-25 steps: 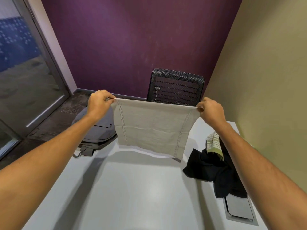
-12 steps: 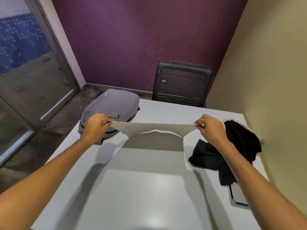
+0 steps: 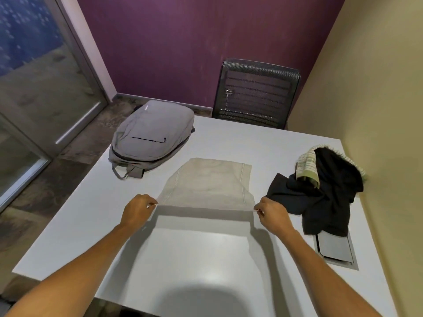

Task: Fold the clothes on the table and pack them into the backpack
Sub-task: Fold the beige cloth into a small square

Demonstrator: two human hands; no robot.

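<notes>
A beige garment (image 3: 207, 183) lies mostly flat on the white table (image 3: 194, 255), its near edge held just above the surface. My left hand (image 3: 137, 210) pinches the near left corner and my right hand (image 3: 272, 213) pinches the near right corner. A grey backpack (image 3: 152, 138) lies flat at the table's far left corner, handle toward me. At the right side sits a heap of black clothing (image 3: 325, 197) with a green-striped pale garment (image 3: 307, 167) on top.
A black mesh chair (image 3: 256, 97) stands behind the table's far edge. A grey cable hatch (image 3: 336, 250) is set into the table near the right edge, partly under the black heap. A yellow wall runs along the right; glass door at left.
The beige garment was held up in the air, then swung down; now it lies spread on the table with both hands lowered toward me, still pinching its corners.
</notes>
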